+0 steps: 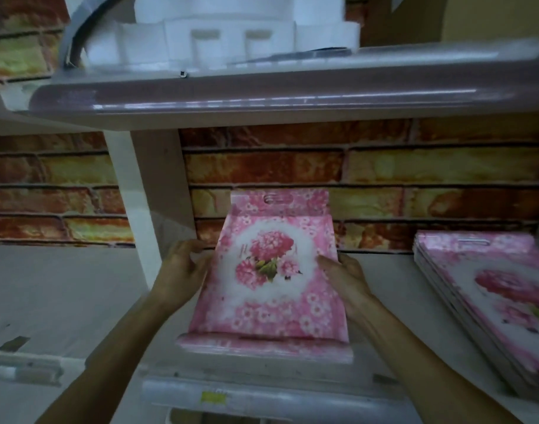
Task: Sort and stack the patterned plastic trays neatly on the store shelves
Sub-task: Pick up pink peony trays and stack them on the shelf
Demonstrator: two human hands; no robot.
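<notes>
A pink floral tray point(271, 270) with a white centre and a rose print lies lengthwise on top of a low stack of like trays point(262, 347) on the lower shelf point(63, 286). My left hand point(182, 264) grips the tray's left rim, fingers curled over the edge. On the right rim rests my right hand point(344, 276), thumb on the tray's top. A second stack of pink floral trays point(491, 295) sits at the right, turned at an angle.
A grey upper shelf point(262, 96) overhangs close above, carrying white foam packing point(219, 41). A white upright post point(145, 185) stands left of the trays. Brick-pattern wall point(384, 169) closes the back. The shelf's front rail point(262, 399) bears a yellow label.
</notes>
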